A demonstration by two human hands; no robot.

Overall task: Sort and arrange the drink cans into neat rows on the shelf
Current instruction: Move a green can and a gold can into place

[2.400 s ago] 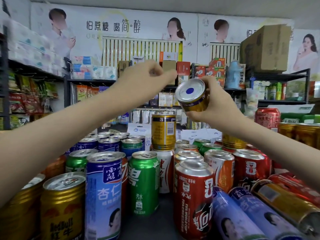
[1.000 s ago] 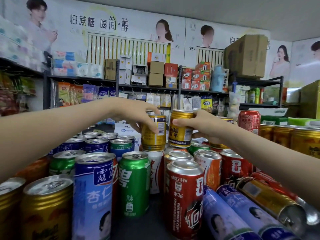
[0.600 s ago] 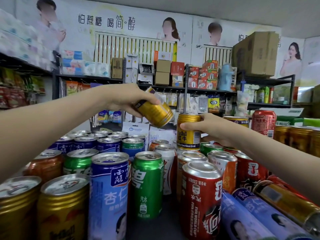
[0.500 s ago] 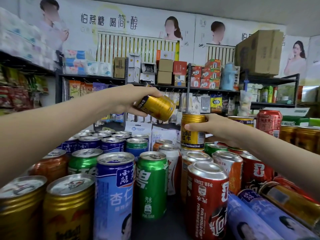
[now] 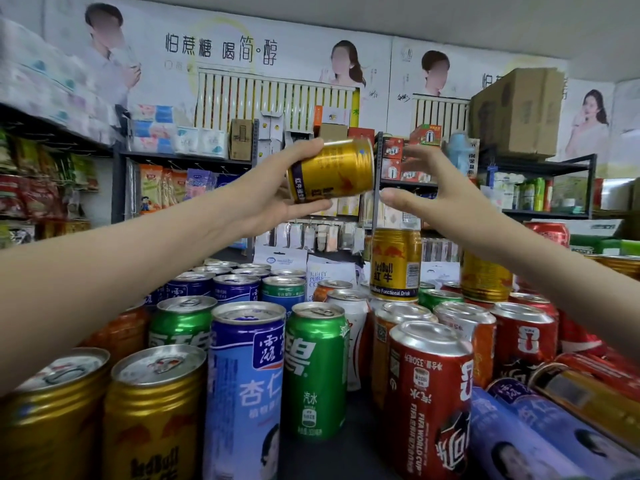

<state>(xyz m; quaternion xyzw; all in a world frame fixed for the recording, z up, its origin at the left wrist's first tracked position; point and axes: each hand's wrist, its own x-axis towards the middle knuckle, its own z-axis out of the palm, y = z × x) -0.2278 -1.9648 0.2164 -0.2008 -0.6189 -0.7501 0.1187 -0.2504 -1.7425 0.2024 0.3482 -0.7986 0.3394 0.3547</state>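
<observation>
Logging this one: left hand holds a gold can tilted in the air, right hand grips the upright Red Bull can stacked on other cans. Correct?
Not quite. In the head view the right hand grips nothing: it is open, fingers spread, beside the tilted gold can that the left hand holds. The upright Red Bull can stands untouched below. The rest is right.

1. Dark shelf surface: only a narrow bare strip shows between the front cans.
2. Upright, packed close: gold cans front left, tall blue can, green can, red can.
3. Front right: blue cans and a gold can lie on their sides.
</observation>
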